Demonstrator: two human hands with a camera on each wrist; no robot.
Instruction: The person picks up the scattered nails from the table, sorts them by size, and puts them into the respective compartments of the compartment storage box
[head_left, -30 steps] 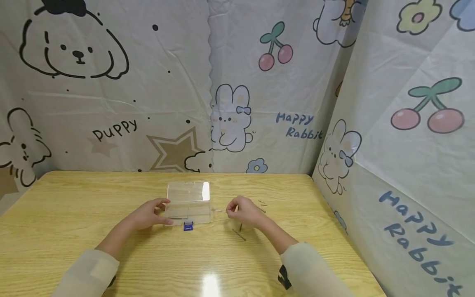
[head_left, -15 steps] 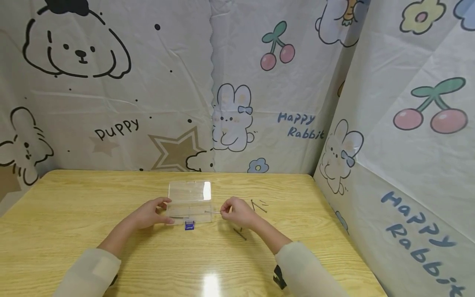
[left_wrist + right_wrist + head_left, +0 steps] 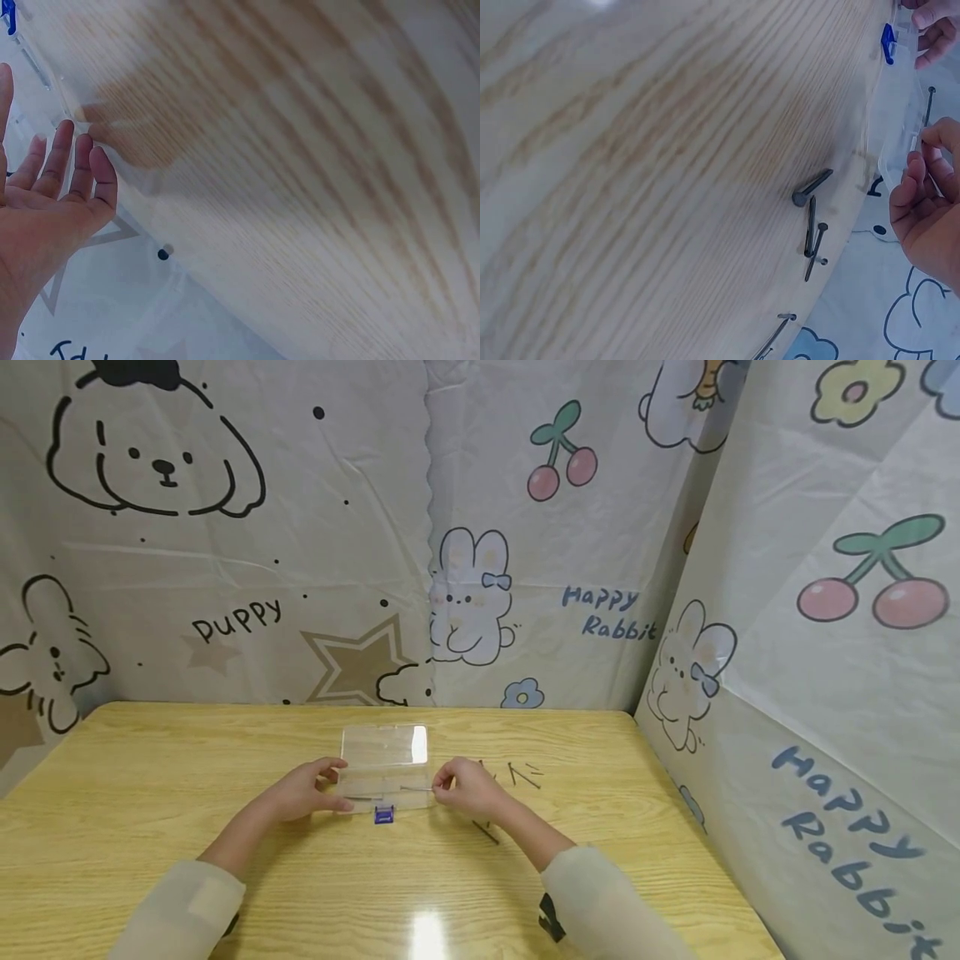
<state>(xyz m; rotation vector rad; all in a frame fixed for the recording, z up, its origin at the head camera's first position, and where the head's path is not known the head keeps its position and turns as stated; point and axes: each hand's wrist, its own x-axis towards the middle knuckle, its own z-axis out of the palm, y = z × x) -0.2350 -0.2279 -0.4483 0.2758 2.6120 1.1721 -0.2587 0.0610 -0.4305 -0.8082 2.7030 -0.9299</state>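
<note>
A clear plastic box lies on the table with its lid tipped back and a blue latch at the front. My left hand grips its left end, thumb at the front corner and fingers toward the hinge side. In the left compartment lies a long nail. Between thumb and fingertips my right hand pinches another nail, its head pointing left over the right compartment. The right wrist view also shows this nail projecting past the fingertips.
Several loose nails lie right of the box: a long nail in front of the right forearm, others behind it, toward the back right. A patterned cloth hangs along the table's back and right edges.
The right hand has moved left with the pinched nail, bringing it from beside the box to over the right compartment. The left hand keeps its hold on the box.
</note>
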